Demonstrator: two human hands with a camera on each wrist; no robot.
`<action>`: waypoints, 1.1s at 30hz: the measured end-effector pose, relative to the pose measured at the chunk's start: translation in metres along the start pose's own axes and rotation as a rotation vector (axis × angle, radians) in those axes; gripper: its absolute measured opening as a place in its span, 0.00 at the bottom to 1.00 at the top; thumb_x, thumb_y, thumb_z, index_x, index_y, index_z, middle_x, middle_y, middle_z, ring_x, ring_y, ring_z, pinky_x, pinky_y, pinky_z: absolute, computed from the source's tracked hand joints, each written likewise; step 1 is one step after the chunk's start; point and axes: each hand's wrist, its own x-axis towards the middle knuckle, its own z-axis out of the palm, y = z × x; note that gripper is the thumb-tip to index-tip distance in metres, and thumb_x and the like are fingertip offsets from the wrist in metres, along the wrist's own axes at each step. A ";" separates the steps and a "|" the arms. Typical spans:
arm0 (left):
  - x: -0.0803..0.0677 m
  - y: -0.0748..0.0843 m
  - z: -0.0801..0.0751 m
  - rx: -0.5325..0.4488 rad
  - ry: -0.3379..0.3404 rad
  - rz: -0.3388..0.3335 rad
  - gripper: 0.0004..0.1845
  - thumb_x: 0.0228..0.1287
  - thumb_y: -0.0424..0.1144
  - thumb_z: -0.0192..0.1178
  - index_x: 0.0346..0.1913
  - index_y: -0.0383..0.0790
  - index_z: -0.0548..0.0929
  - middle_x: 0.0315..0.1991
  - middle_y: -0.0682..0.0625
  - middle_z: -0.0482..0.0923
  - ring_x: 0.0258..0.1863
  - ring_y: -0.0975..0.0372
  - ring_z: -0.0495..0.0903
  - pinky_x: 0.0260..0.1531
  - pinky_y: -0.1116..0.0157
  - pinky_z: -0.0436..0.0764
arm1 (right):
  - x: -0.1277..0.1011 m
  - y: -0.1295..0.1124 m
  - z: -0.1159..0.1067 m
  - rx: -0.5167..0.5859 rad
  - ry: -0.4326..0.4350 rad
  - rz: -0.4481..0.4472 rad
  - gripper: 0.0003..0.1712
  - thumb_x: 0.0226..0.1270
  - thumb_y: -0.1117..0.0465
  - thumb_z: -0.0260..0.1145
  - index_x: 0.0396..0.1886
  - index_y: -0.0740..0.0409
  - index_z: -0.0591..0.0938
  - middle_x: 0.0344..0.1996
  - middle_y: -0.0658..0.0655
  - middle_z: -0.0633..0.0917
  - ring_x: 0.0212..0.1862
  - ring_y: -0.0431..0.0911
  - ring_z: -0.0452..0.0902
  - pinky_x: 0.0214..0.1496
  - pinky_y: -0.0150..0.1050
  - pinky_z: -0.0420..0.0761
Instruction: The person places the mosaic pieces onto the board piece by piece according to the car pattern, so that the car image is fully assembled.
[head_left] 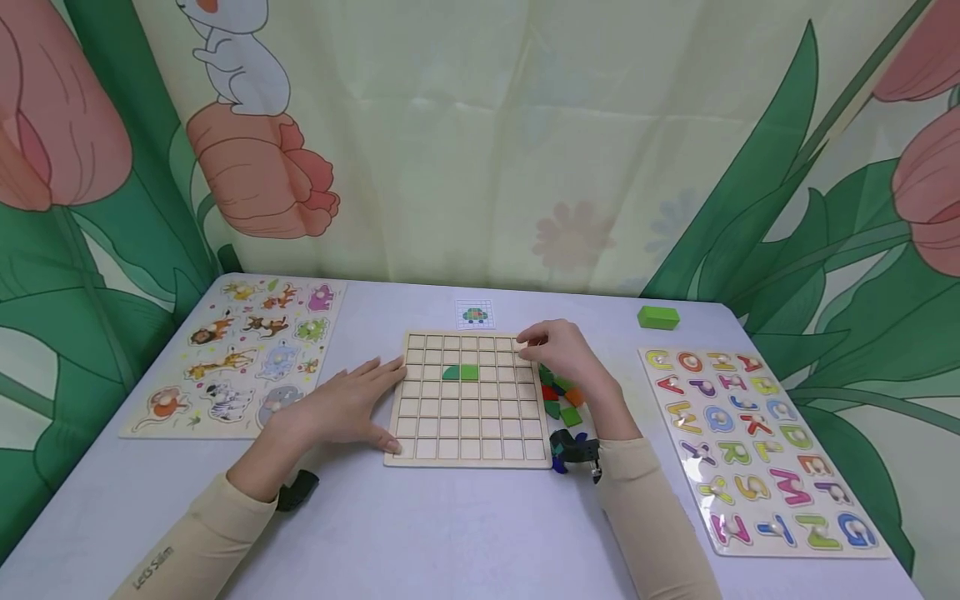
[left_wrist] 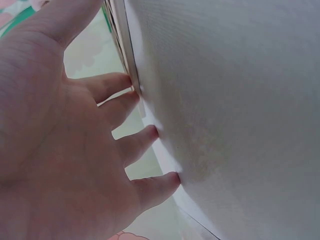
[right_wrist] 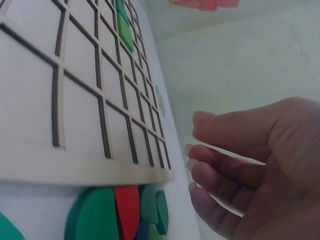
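A wooden grid board lies on the table in the middle of the head view. Two pieces sit side by side in its cells: a dark green one with a rounded corner and a light green square. My left hand, fingers spread, rests along the board's left edge, with fingertips on the tablecloth. Over the board's upper right corner hovers my right hand. Its thumb and loosely bent fingers stand apart in the right wrist view, with nothing between them. Loose coloured pieces lie against the board's right side, partly hidden by that hand.
Behind the board is a small picture card with a green turtle-like figure on a grid. An animal puzzle board lies to the left, a letter puzzle board to the right. A green block stands at the back right.
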 end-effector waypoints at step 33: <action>0.000 0.001 0.001 0.000 0.006 0.009 0.64 0.39 0.71 0.72 0.78 0.44 0.58 0.81 0.48 0.50 0.79 0.42 0.49 0.71 0.33 0.55 | -0.001 0.040 -0.008 -0.017 -0.043 0.131 0.13 0.65 0.65 0.66 0.48 0.59 0.86 0.41 0.59 0.83 0.45 0.50 0.74 0.46 0.38 0.78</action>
